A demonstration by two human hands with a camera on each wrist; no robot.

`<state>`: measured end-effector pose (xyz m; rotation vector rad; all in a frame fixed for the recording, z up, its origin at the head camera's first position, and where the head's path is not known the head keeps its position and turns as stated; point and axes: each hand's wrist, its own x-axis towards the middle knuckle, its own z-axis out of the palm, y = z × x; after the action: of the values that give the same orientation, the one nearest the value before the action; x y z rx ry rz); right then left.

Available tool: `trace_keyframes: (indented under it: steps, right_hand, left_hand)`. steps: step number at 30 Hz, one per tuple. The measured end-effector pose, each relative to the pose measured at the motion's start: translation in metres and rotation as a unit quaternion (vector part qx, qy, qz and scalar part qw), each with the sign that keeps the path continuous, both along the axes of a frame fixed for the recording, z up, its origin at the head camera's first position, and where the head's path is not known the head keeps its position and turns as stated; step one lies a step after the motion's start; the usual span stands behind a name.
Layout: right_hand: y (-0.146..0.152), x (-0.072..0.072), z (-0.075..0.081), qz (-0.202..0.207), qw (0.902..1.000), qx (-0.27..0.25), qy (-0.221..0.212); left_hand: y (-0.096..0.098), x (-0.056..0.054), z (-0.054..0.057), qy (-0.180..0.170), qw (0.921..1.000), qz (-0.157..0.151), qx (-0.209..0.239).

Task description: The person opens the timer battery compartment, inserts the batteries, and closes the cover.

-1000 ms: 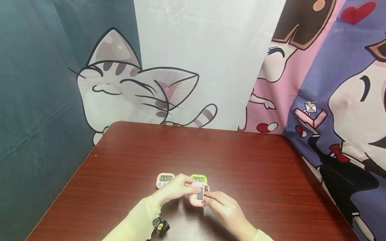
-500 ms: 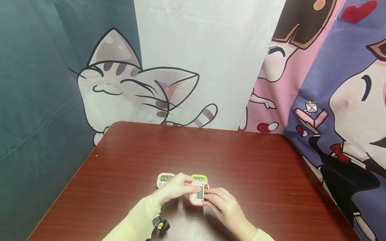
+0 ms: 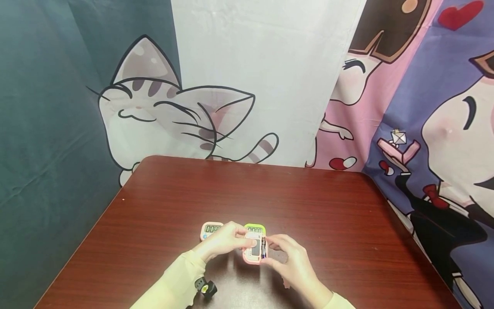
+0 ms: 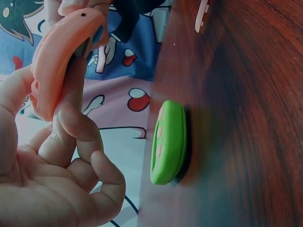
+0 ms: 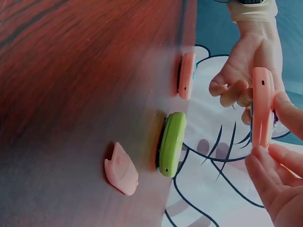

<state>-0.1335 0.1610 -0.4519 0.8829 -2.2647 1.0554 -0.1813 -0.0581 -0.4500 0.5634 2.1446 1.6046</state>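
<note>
A pink digital timer [image 3: 251, 258] is held off the table, its white back facing up. My left hand [image 3: 221, 242] grips its left side, thumb on the back and fingers beneath. Along its right side, an uncovered battery compartment [image 3: 264, 248] shows a slim battery inside. My right hand [image 3: 295, 262] pinches that side, index finger near the upper corner and thumb near the lower one. In the right wrist view, right fingertips [image 5: 260, 158] touch the timer's edge. A loose pink battery cover [image 5: 121, 172] lies on the table, mostly hidden by my right hand in the head view.
A green timer [image 3: 251, 225] stands on the table just behind the held one. Left of it sits another pink timer [image 3: 206, 226], partly covered by my left hand. The brown wooden table [image 3: 308, 201] reaches back to printed cartoon curtains [image 3: 247, 51].
My right fingers have moved off the battery compartment and spread to the timer's right corners, leaving the battery in plain sight. My left hand keeps its grip and has barely moved.
</note>
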Motion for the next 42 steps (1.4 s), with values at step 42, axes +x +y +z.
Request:
trace_keyframes:
  steps: [42]
  right_hand:
    - [0.0043, -0.0003, 0.0058, 0.048, 0.9495, -0.036, -0.308]
  left_hand:
    - [0.0035, 0.0061, 0.0001, 0.042, 0.9989, -0.007, -0.021]
